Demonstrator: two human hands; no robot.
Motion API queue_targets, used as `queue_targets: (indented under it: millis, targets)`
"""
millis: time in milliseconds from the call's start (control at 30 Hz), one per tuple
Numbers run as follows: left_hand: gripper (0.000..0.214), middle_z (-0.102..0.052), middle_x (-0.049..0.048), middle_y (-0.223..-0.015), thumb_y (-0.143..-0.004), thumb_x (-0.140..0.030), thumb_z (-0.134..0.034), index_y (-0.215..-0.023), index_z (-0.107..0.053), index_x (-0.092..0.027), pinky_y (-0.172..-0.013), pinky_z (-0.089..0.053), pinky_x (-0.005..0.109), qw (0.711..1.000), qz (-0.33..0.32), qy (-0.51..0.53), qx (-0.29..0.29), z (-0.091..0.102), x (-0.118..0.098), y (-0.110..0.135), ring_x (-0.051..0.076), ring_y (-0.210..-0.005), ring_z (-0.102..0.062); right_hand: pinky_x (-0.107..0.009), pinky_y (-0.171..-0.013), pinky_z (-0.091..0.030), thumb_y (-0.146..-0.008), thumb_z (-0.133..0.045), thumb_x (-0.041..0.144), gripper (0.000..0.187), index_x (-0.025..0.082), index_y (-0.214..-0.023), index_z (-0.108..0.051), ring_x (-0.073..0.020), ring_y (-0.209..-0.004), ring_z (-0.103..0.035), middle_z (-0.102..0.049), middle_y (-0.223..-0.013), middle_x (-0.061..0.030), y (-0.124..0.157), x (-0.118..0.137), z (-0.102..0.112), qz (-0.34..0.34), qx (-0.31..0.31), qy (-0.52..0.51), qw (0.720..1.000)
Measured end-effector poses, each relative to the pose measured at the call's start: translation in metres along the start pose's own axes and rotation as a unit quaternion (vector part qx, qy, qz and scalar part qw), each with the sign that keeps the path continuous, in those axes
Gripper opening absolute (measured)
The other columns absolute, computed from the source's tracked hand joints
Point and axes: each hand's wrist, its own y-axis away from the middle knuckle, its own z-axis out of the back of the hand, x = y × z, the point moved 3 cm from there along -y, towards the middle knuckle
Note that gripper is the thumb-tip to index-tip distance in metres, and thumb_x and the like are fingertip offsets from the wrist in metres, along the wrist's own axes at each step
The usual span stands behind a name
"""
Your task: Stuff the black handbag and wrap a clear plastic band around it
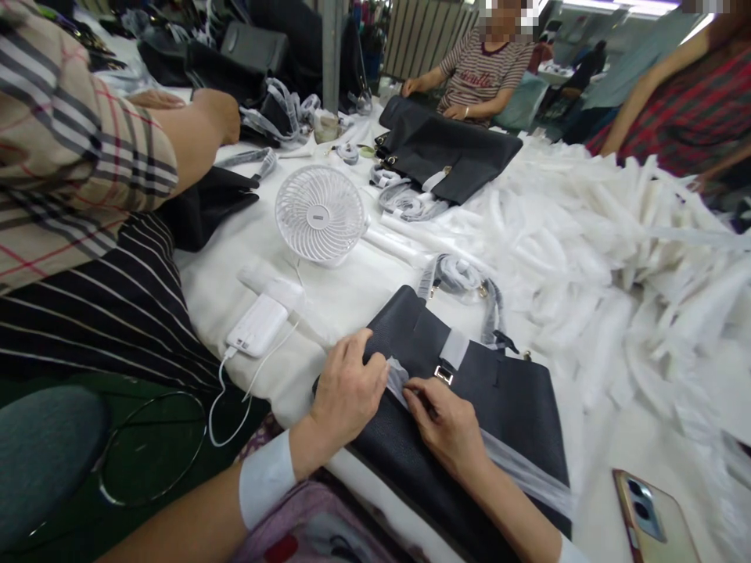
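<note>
A black handbag (516, 399) lies flat on the table in front of me, with a gold buckle (444, 375) and a pale wrapped tab on its front. A thin, translucent white strip (528, 469) runs across the bag and passes under my right hand. My left hand (346, 391) is closed at the bag's left side, its fingertips against the strip. Close beside it, my right hand (443, 422) pinches the strip between thumb and fingers. The bag's wrapped handle (496, 309) sticks out beyond its top edge.
A white fan (320, 213) and a cabled power bank (258, 324) are ahead left. White strips (540, 242) pile up at right, near a phone (657, 516). Another black bag (446, 148) lies farther back. Co-workers sit or stand left, ahead and right; a stool (50, 461) is lower left.
</note>
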Motion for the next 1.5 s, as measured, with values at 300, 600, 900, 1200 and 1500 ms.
queue_targets:
  millis: [300,600,900,1200,1500]
  targets:
    - [0.017,-0.057,0.0110,-0.111,-0.098,-0.016,-0.045,-0.083,-0.052,-0.017,-0.093,-0.052,0.044,0.998,0.006,0.056,-0.002,-0.010,0.010,-0.006,0.024,-0.103,-0.056,-0.025,-0.062,-0.050,-0.101,-0.043,0.023,0.026,0.018,-0.116,-0.063,-0.0151,-0.067,-0.060,-0.060,-0.079,-0.0048,-0.021,0.005,-0.014,0.055,-0.003,0.030,0.998]
    - [0.019,-0.057,0.0090,-0.109,-0.097,-0.015,-0.045,-0.081,-0.053,-0.018,-0.095,-0.053,0.043,0.986,0.052,0.156,-0.035,-0.017,0.019,-0.007,0.022,-0.104,-0.057,-0.021,-0.053,-0.048,-0.101,-0.042,0.024,0.035,0.023,-0.130,-0.060,-0.0128,-0.057,-0.056,-0.053,-0.072,-0.0012,-0.032,0.009,-0.022,0.086,-0.016,0.008,0.996]
    - [0.020,-0.060,0.0088,-0.107,-0.088,-0.034,-0.064,-0.099,-0.057,-0.018,-0.097,-0.048,0.036,0.852,0.335,0.375,-0.144,0.000,0.075,0.018,0.022,-0.107,-0.060,-0.020,-0.050,-0.046,-0.102,-0.040,0.030,0.035,0.022,-0.131,-0.058,-0.0114,-0.055,-0.059,-0.054,-0.072,-0.0005,-0.034,0.007,-0.026,0.132,-0.030,0.044,0.990]
    - [0.052,-0.065,0.0070,-0.072,-0.064,-0.057,-0.079,-0.083,-0.063,-0.011,-0.060,-0.046,0.027,0.663,0.422,0.618,0.012,-0.034,0.085,-0.018,0.017,-0.064,-0.061,-0.021,-0.051,-0.044,-0.104,-0.036,0.032,0.036,0.020,-0.131,-0.057,-0.0112,-0.056,-0.058,-0.051,-0.073,-0.0001,-0.035,0.007,-0.026,0.132,-0.017,0.056,0.990]
    - [0.059,-0.067,0.0135,-0.117,-0.088,-0.064,-0.055,-0.123,-0.057,-0.016,-0.100,-0.044,0.039,0.684,0.328,0.651,-0.028,-0.019,0.081,-0.036,0.025,-0.115,-0.060,-0.023,-0.056,-0.045,-0.104,-0.034,0.033,0.037,0.022,-0.133,-0.055,-0.0137,-0.064,-0.060,-0.054,-0.078,-0.0020,-0.032,0.007,-0.029,0.095,0.020,0.067,0.993]
